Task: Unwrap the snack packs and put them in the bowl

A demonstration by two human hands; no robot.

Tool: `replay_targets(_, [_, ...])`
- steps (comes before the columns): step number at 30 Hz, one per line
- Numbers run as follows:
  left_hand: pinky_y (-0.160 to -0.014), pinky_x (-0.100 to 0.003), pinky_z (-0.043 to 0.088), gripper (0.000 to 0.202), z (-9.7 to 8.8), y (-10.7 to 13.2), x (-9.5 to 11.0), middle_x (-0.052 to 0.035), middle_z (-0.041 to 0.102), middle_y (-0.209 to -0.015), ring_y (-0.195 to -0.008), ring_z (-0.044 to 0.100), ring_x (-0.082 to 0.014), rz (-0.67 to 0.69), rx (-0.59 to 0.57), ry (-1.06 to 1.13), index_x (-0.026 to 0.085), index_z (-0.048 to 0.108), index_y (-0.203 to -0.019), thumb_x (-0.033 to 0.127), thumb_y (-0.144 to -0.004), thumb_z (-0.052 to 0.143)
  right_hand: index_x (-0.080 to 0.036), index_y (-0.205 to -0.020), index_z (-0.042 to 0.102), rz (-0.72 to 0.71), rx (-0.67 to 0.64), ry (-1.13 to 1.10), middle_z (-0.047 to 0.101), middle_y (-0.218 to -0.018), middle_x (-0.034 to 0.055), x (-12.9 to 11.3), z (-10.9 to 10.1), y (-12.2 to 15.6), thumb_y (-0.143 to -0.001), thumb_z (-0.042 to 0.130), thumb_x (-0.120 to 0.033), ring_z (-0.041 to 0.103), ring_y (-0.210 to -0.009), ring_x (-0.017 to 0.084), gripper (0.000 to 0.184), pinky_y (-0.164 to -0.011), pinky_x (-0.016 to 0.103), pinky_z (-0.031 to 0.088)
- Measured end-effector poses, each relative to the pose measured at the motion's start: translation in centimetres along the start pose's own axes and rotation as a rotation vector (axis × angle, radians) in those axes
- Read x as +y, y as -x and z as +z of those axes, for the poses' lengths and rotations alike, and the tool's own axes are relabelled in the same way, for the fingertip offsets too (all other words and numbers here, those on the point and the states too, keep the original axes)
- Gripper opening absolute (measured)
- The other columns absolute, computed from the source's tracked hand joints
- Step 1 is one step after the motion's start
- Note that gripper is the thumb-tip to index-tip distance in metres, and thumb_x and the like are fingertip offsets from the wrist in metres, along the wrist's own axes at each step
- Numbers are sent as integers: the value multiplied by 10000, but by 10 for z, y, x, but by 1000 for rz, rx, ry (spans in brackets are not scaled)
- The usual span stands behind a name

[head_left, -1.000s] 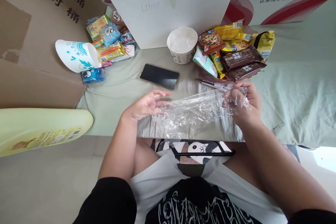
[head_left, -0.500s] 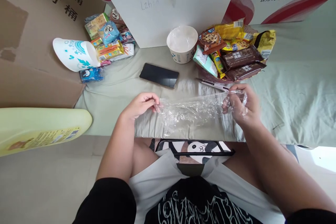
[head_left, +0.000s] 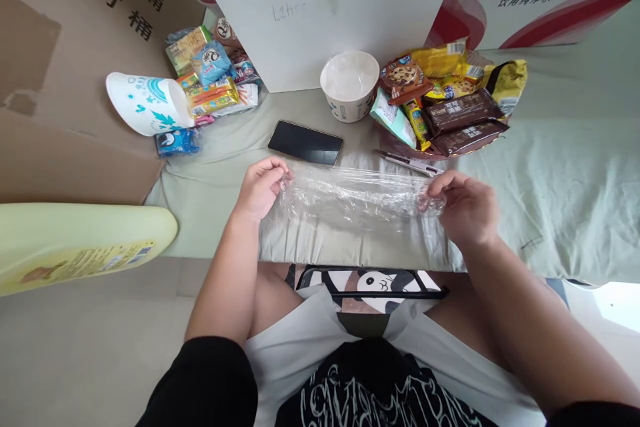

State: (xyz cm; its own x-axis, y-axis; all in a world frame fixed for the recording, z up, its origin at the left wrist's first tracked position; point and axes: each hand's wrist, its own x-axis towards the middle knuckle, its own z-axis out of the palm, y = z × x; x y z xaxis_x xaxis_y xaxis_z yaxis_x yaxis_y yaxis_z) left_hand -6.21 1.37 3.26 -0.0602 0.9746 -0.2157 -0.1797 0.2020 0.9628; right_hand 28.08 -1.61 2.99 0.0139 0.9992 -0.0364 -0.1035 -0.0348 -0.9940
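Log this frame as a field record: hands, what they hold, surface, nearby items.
left: left hand pinches the left end of the clear plastic film
right: right hand pinches the film's right end
film state: stretched wide between both hands, wrinkled
surface: green cloth under the film
beyond film: phone face up, pen, paper bowl upright
right of bowl: snack packets in a heap
far left: white cup on its side beside a second snack heap
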Motion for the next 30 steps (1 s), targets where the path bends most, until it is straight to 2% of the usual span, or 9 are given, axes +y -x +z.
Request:
replay_targets(4, [-535,-195,506,518,2,1,-4,-34,671,-1043,-782,681,-146,-12,10,-30,232,694,-1044,139,-558,848,-224,-693,503,40,-33,190,601,-650,-29,3,5,3,-793,779,-420,565,-446,97,353,-408,241,481])
replay_targets(7, [-396,-156,368,736,-1,2,-1,-57,606,-1317,-693,659,-99,-61,-5,-73,300,685,-1221,86,-532,829,-248,-836,482,86,-66,178,629,-807,-42,1,4,6,-765,797,-324,534,-397,73,332,-350,238,453])
replay_targets(10, [-329,-148,264,738,-6,6,5,-85,639,-1294,-616,615,-79,-164,-110,-30,289,709,-1230,103,-524,814,-256,-961,567,-1,-135,220,633,-847,-27,-3,-7,9,-822,742,-349,498,-410,66,242,-353,243,407])
replay_targets(13, [-296,-154,207,770,-8,11,10,-108,711,-1153,-544,553,-76,-270,-279,74,266,707,-1256,127,-507,819,-252,-945,654,-200,-25,326,624,-771,0,-5,-19,11,-863,717,-440,524,-527,108,215,-446,267,426])
replay_targets(15, [-279,-169,199,783,-4,15,8,-126,726,-1141,-522,535,-84,-332,-410,127,252,707,-1257,130,-493,826,-254,-929,677,-243,-12,295,631,-744,15,-2,-19,11,-864,717,-512,567,-605,144,270,-523,291,472])
replay_targets(19, [-268,-193,236,744,15,21,1,-158,746,-1100,-532,579,-126,-466,-620,131,208,736,-1168,123,-434,832,-246,-950,674,-67,-299,72,690,-799,26,10,3,8,-873,719,-539,664,-721,175,306,-669,323,560])
replay_targets(23, [-265,-200,213,654,39,26,-8,-138,769,-1015,-484,538,-109,-528,-604,112,187,731,-1166,143,-515,771,-241,-1052,662,71,-545,-5,736,-995,42,17,32,1,-908,710,-443,703,-911,175,252,-859,343,587])
replay_targets(27, [-283,-191,166,874,61,30,-21,-157,748,-1183,-508,522,-81,-655,-904,292,162,639,-1361,116,-490,710,-205,-1127,686,117,-838,93,733,-1041,55,14,41,10,-938,656,-349,693,-947,198,239,-888,350,582])
replay_targets(30, [-282,-203,158,897,70,29,-29,-156,726,-1264,-503,514,-80,-650,-1018,437,182,656,-1348,109,-456,717,-228,-1246,656,160,-921,37,723,-1141,60,13,43,24,-932,644,-331,698,-1014,221,331,-922,372,589])
